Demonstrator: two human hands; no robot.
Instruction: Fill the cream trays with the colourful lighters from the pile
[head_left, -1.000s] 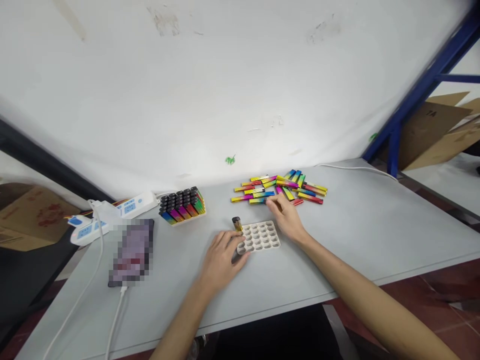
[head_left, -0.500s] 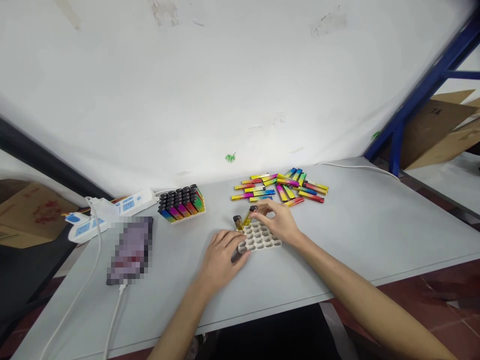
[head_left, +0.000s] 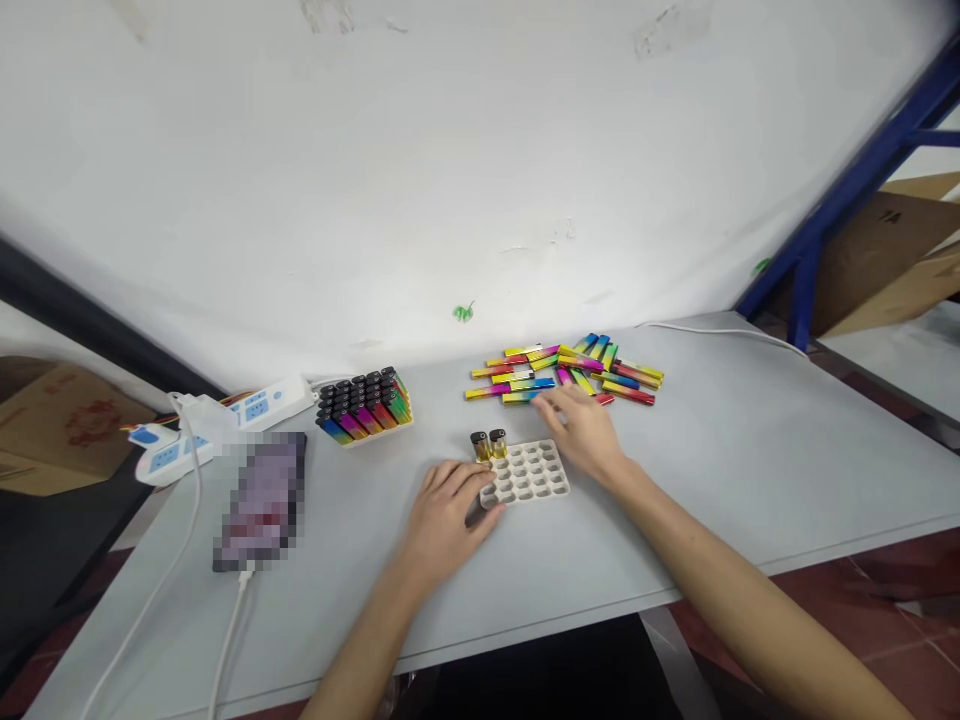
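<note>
A white tray (head_left: 536, 478) with rows of round holes lies on the grey table (head_left: 712, 470). Two lighters (head_left: 489, 444) stand upright in its far left corner. My left hand (head_left: 450, 515) rests on the tray's near left corner, fingers curled against it. My right hand (head_left: 581, 425) reaches past the tray to a heap of several rainbow-coloured lighters (head_left: 562, 372); its fingertips touch the heap's near edge, and I cannot tell whether they grip one.
A full tray of upright lighters (head_left: 364, 408) stands left of the heap. A phone (head_left: 262, 497) on a white cable and power strips (head_left: 217, 425) lie at the far left. Cardboard boxes (head_left: 885, 255) and a blue rack post (head_left: 840, 200) are at right.
My right hand set a second lighter upright in the tray beside the first, then moved back to the heap. My left hand stayed on the tray.
</note>
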